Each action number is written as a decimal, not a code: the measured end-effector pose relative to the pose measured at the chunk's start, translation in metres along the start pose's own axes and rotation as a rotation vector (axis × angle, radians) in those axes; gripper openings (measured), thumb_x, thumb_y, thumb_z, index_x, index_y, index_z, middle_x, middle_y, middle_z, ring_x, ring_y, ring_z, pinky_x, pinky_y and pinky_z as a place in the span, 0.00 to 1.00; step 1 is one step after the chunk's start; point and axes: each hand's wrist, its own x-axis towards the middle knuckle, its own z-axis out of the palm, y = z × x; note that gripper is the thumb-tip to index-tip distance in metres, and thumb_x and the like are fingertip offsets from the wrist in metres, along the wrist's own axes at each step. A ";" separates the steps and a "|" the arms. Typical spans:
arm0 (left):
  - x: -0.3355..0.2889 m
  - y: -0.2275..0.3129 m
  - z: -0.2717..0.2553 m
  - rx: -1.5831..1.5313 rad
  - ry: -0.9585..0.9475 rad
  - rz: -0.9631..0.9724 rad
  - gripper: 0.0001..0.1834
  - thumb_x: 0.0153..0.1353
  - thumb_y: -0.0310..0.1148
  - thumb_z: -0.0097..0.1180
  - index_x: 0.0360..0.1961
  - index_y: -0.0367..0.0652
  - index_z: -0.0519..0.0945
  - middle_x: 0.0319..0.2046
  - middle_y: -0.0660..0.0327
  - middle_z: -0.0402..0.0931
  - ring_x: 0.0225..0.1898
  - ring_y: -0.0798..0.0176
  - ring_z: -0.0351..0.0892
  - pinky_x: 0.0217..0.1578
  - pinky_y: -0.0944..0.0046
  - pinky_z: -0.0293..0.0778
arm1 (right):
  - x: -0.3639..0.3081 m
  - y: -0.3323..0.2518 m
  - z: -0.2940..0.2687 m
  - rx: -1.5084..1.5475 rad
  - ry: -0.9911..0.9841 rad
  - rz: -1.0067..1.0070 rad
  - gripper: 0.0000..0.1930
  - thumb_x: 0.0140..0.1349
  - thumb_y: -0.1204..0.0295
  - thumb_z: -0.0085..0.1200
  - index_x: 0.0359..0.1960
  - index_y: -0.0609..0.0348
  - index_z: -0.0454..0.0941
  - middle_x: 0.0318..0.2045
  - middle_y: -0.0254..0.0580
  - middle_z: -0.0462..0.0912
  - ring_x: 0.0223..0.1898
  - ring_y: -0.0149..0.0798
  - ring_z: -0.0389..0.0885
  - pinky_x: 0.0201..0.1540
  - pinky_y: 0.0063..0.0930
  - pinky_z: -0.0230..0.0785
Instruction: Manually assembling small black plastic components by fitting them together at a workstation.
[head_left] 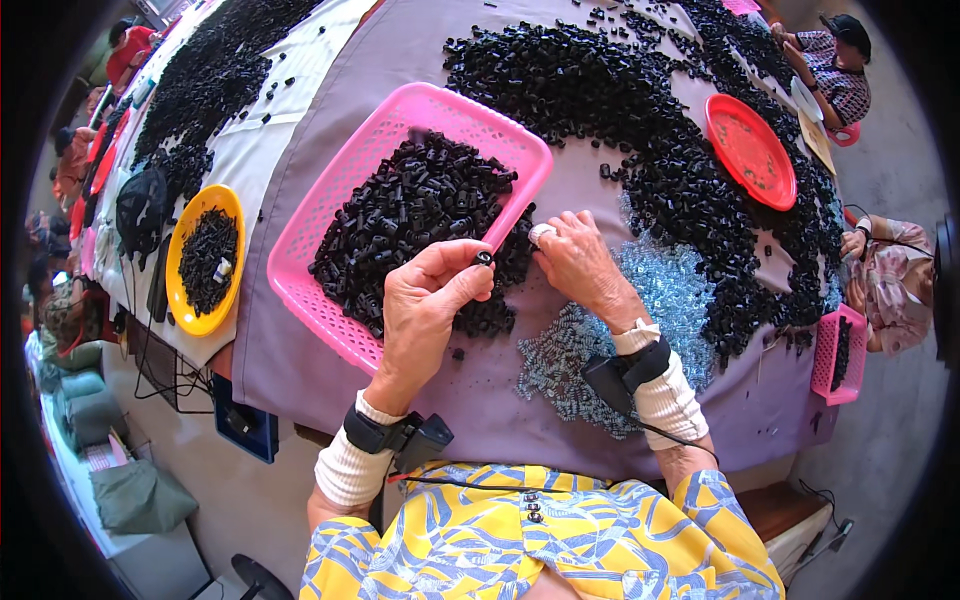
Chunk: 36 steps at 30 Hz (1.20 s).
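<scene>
My left hand (418,312) pinches a small black plastic cylinder with a hole in its end (484,258) between thumb and forefinger. It is above the right side of a pink perforated basket (325,200), which holds a heap of loose black plastic parts (410,205). Just right of the basket, my right hand (582,264) is closed, its fingertips pressed together beside a small pile of black parts (516,255). White tape wraps one of its fingers. Whatever those fingertips hold is too small to make out. Under my right wrist lies a spread of tiny shiny pale-blue pieces (665,290).
A large heap of black parts (570,85) covers the table's far side. A red tray (750,150) lies at right, a smaller pink basket (840,355) at the right edge. On the left is a yellow tray (188,308) of black parts. Other people sit around the tables.
</scene>
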 end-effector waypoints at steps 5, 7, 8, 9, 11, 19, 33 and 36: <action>0.000 0.001 0.007 -0.015 -0.034 -0.004 0.10 0.58 0.24 0.57 0.42 0.35 0.79 0.30 0.63 0.79 0.30 0.75 0.76 0.34 0.74 0.74 | -0.004 -0.002 -0.023 0.379 0.070 0.132 0.07 0.51 0.71 0.57 0.30 0.60 0.77 0.29 0.43 0.79 0.36 0.48 0.75 0.41 0.40 0.64; 0.001 -0.003 0.010 -0.032 -0.077 -0.019 0.11 0.60 0.25 0.56 0.43 0.35 0.77 0.34 0.58 0.79 0.32 0.69 0.79 0.37 0.70 0.76 | -0.006 -0.011 -0.039 0.434 0.123 0.144 0.08 0.53 0.72 0.58 0.32 0.63 0.77 0.30 0.46 0.81 0.33 0.46 0.79 0.39 0.37 0.69; 0.001 -0.004 0.011 -0.031 -0.075 -0.021 0.11 0.60 0.25 0.56 0.43 0.35 0.77 0.34 0.58 0.79 0.32 0.69 0.79 0.37 0.70 0.76 | -0.006 -0.020 -0.049 0.654 0.160 0.202 0.08 0.53 0.74 0.59 0.34 0.64 0.77 0.30 0.45 0.81 0.33 0.43 0.80 0.38 0.33 0.71; 0.002 -0.005 0.013 -0.071 -0.079 -0.041 0.11 0.60 0.26 0.55 0.44 0.35 0.76 0.35 0.58 0.79 0.32 0.69 0.79 0.37 0.69 0.77 | -0.006 -0.026 -0.058 0.869 0.201 0.261 0.09 0.53 0.75 0.59 0.35 0.65 0.77 0.31 0.45 0.82 0.33 0.40 0.81 0.36 0.30 0.72; 0.003 -0.005 0.018 -0.109 -0.084 -0.062 0.10 0.61 0.26 0.54 0.44 0.35 0.76 0.35 0.58 0.79 0.33 0.68 0.79 0.38 0.68 0.77 | -0.006 -0.033 -0.065 0.889 0.214 0.247 0.09 0.54 0.77 0.60 0.37 0.65 0.77 0.31 0.44 0.83 0.32 0.35 0.82 0.34 0.24 0.73; 0.005 -0.008 0.028 -0.249 -0.098 -0.046 0.10 0.60 0.26 0.56 0.42 0.35 0.75 0.35 0.60 0.80 0.33 0.71 0.79 0.37 0.70 0.76 | -0.006 -0.046 -0.059 0.681 0.364 0.104 0.06 0.52 0.77 0.58 0.31 0.63 0.76 0.25 0.45 0.77 0.30 0.48 0.76 0.33 0.35 0.69; 0.003 -0.011 0.027 -0.087 -0.096 0.027 0.10 0.59 0.24 0.56 0.42 0.35 0.76 0.32 0.62 0.79 0.32 0.73 0.78 0.36 0.73 0.75 | -0.002 -0.039 -0.078 0.633 0.095 0.081 0.06 0.54 0.74 0.54 0.26 0.63 0.72 0.24 0.49 0.76 0.29 0.52 0.74 0.34 0.40 0.65; 0.003 -0.009 0.026 -0.116 -0.111 0.003 0.11 0.59 0.24 0.56 0.44 0.35 0.77 0.32 0.61 0.80 0.32 0.72 0.79 0.35 0.72 0.76 | -0.004 -0.036 -0.079 0.572 0.228 0.033 0.05 0.52 0.75 0.56 0.28 0.63 0.74 0.23 0.47 0.76 0.28 0.51 0.74 0.33 0.39 0.66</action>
